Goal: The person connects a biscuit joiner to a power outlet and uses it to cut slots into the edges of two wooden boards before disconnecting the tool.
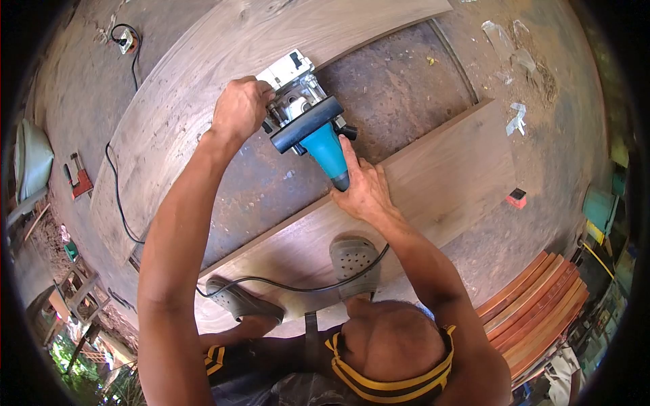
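Note:
A teal and black power tool (325,147) with a silver metal base lies against the inner edge of the far wooden board (183,95). My left hand (240,107) is closed on the metal front part of the tool, its fingertips partly hidden. My right hand (364,184) is wrapped round the rear of the teal body, one finger stretched along it. Below it lies the near wooden board (433,183), and both my feet in grey clogs (355,265) stand on this board.
A black cord (291,289) runs across the near board by the clogs. On the left lie a red clamp (82,183) and a socket (126,42). Curved reddish wood strips (535,311) are stacked at lower right. A small red and black block (516,197) sits on the right.

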Available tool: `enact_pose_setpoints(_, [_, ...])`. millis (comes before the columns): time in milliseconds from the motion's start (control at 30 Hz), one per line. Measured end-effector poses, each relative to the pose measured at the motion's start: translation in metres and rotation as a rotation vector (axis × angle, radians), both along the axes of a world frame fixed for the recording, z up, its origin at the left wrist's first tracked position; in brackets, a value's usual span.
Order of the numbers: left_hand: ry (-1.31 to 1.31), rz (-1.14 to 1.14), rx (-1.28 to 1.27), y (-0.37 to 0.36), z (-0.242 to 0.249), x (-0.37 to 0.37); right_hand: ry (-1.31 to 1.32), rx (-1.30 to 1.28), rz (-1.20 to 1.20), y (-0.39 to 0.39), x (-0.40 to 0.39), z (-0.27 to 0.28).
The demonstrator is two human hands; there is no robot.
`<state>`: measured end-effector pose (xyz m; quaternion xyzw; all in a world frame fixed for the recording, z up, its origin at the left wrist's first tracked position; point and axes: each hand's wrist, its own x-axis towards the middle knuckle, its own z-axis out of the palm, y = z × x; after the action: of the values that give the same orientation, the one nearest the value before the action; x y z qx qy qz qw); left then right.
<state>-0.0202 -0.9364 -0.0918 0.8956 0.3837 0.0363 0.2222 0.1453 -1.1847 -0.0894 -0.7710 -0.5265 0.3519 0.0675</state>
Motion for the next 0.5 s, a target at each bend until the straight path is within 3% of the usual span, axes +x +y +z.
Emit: enact_pose_setpoints(500, [-0.064, -0.017, -0.023, 0.0049, 0.0014, -0.0011, 0.038, 0.019, -0.066, 0.0026, -0.0036, -0.0022])
